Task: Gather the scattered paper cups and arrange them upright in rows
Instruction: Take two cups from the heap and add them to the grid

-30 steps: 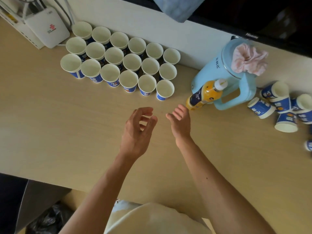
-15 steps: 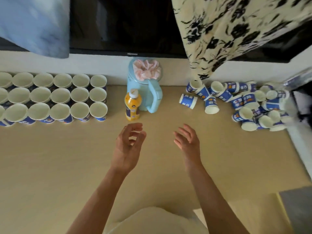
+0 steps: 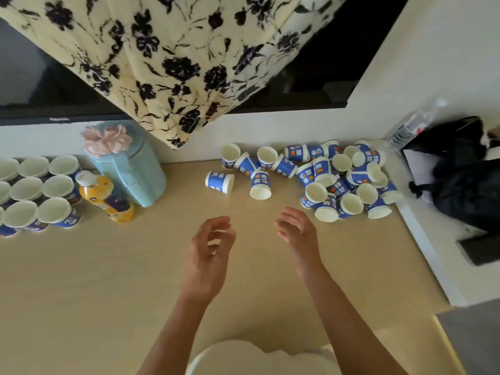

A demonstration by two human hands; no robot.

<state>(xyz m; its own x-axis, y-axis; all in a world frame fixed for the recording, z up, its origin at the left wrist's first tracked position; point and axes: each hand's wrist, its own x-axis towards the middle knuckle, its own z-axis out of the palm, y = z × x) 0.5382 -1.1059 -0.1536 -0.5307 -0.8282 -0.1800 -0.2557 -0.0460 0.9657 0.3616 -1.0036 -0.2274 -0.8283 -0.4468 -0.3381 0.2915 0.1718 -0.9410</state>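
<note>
Zero grip: held nothing in left hand (image 3: 208,255) or right hand (image 3: 297,234), fingers (image 3: 217,221) loosely curled, apart. Spotted pile (image 3: 338,180) ahead-right, nearer right hand; lone cup (image 3: 260,185) tipped, mouth toward hands. Rows (image 3: 54,185) far left.

matt paper cups (image 3: 319,175), smooth pale wood-look table (image 3: 81,266), glossy plastic bottle (image 3: 107,197), floral cloth (image 3: 173,55)

A pale wooden desk (image 3: 108,280) fills the view. At ten o'clock a pale blue jug (image 3: 135,174) stands upright, a pink scrunchie (image 3: 107,139) on its lid; an orange drink bottle (image 3: 108,198) (white cap) stands just beside it. A floral cloth (image 3: 176,58) hangs at twelve before a dark screen (image 3: 319,69). At two o'clock lie a clear bottle (image 3: 411,125) and a black bag (image 3: 465,180).
</note>
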